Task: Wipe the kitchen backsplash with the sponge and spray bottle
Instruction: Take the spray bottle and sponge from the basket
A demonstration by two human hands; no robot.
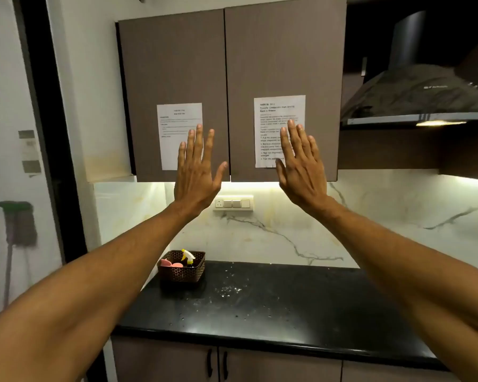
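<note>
My left hand (196,172) and my right hand (301,169) are raised in front of the wall cabinets, fingers straight and spread, holding nothing. Far below them a dark woven basket (181,274) stands at the back left of the black countertop (273,307). In it a spray bottle (188,257) with a white and yellow trigger head stands upright beside a pink sponge (166,262). The white marble backsplash (301,230) with grey veins runs behind the counter, lit from under the cabinets.
Two brown cabinet doors (232,64) carry taped paper sheets. A switch plate (233,203) sits on the backsplash. A range hood (420,100) hangs at the right. White specks lie scattered on the counter. A mop (14,224) leans against the left wall.
</note>
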